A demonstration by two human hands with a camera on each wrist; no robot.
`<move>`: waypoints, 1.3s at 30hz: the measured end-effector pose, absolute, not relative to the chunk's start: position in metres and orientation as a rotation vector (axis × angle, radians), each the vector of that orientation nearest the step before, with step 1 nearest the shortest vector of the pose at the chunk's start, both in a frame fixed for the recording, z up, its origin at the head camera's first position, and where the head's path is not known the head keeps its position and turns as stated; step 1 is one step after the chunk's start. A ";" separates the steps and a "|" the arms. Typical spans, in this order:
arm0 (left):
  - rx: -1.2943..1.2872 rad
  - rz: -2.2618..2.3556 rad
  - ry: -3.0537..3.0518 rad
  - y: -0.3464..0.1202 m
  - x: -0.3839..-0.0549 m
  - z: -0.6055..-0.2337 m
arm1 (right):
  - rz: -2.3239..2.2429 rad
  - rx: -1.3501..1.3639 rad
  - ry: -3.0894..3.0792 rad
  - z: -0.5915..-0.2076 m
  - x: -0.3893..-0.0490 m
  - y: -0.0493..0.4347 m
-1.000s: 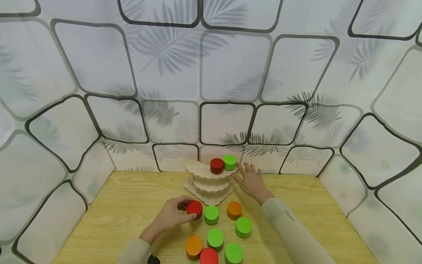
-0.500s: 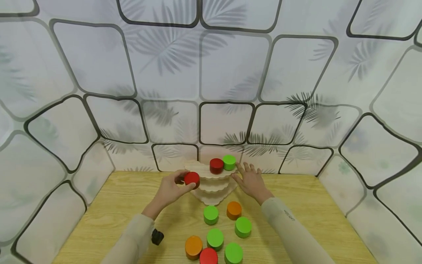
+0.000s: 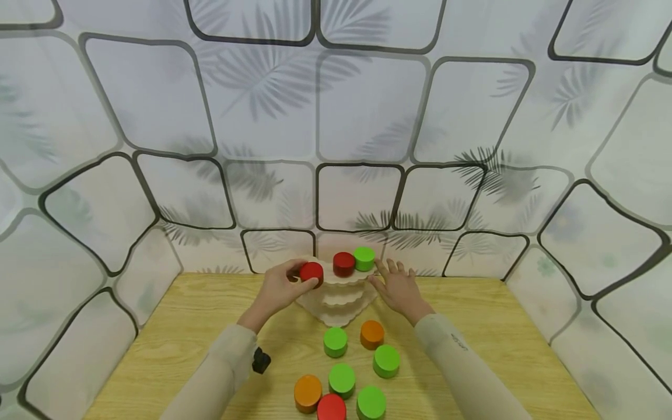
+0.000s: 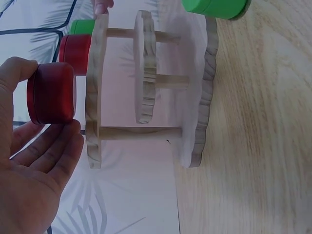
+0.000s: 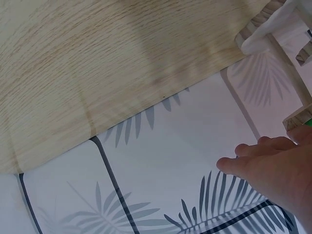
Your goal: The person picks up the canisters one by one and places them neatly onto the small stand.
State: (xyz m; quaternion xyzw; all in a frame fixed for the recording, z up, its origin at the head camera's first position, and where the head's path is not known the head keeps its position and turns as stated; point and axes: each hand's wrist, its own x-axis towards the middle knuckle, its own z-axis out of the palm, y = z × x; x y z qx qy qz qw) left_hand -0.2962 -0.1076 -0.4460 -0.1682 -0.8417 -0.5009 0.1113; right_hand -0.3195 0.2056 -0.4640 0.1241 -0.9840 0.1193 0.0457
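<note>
Our left hand (image 3: 280, 287) pinches a red tin (image 3: 312, 274) just above the stand (image 3: 336, 318)'s top shelf (image 4: 93, 129), left of a second tin (image 3: 343, 265); our spread right hand (image 3: 400, 290) lies at the shelf's right edge.

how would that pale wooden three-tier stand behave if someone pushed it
The pale wooden three-tier stand is likely stiff, its boards joined by wooden posts. A high push might tip it, since the smooth red cylinder and bright green cylinder sit on its top board.
</note>
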 end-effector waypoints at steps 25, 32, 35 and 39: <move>-0.502 -1.388 -2.594 -0.090 -0.326 -0.438 | 0.394 0.362 -2.992 -0.465 -0.317 0.204; -0.499 -1.341 -2.614 -0.088 -0.328 -0.436 | 0.390 0.355 -2.999 -0.465 -0.318 0.204; -0.503 -1.330 -2.617 -0.087 -0.330 -0.435 | 0.385 0.358 -2.997 -0.465 -0.319 0.204; -0.503 -1.311 -2.620 -0.086 -0.331 -0.435 | 0.381 0.350 -3.004 -0.464 -0.319 0.204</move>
